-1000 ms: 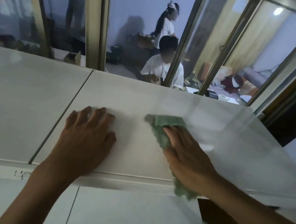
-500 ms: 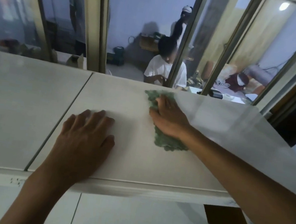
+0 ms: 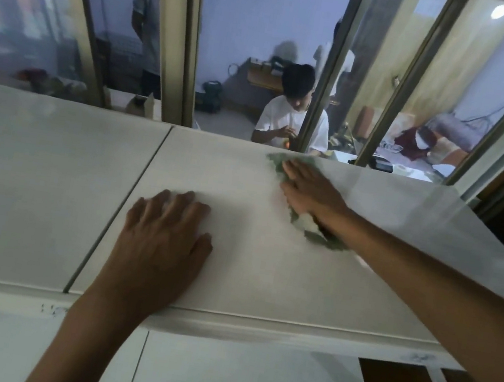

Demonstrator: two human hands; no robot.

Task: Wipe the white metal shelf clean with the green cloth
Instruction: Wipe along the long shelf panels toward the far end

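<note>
The wiping is under way: the right hand (image 3: 311, 190) presses flat, fingers spread, on the crumpled green cloth (image 3: 319, 234) at the flat white metal shelf's (image 3: 263, 275) far edge. The left hand (image 3: 163, 243), open-palmed, braces near the shelf's front edge. Next, I judge, the cloth must sweep over the shelf's uncovered stretches.

Two hands (image 3: 163, 243), one green cloth (image 3: 319, 234), one white shelf (image 3: 261, 291)
</note>
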